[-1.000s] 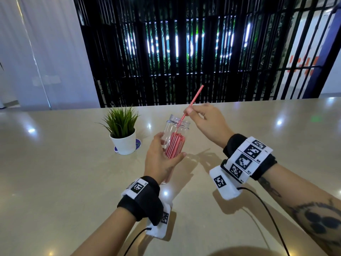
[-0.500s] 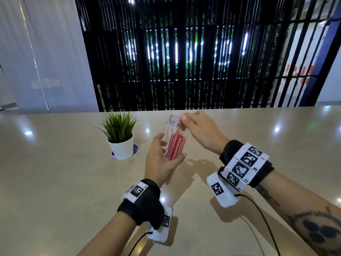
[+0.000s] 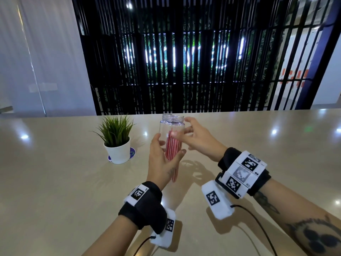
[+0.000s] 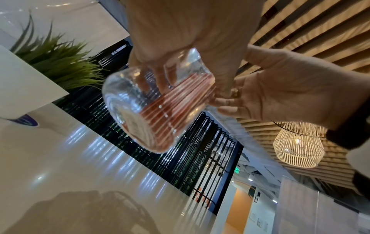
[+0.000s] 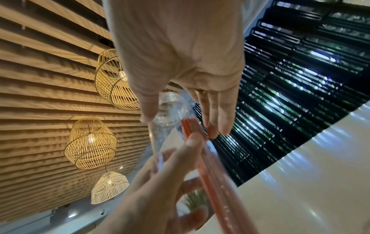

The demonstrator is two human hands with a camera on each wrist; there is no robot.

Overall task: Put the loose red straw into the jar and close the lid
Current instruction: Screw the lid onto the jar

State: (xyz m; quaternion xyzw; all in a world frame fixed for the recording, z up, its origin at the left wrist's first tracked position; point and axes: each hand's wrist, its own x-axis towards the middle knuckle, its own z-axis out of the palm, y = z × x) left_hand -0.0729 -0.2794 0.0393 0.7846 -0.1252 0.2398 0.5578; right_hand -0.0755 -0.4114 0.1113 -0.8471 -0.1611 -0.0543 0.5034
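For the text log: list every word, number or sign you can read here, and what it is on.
No text reads clearly.
Green ceiling sign: too small.
Wristband tags: small print blurred.
Orange wall lettering: hidden by bars.
Jar label: blurred.

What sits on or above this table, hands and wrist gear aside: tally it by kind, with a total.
clear jar: 1
bundle of red straws: 1 (single straws too blurred to count)
potted plant: 1
blue coaster: 1
total: 4
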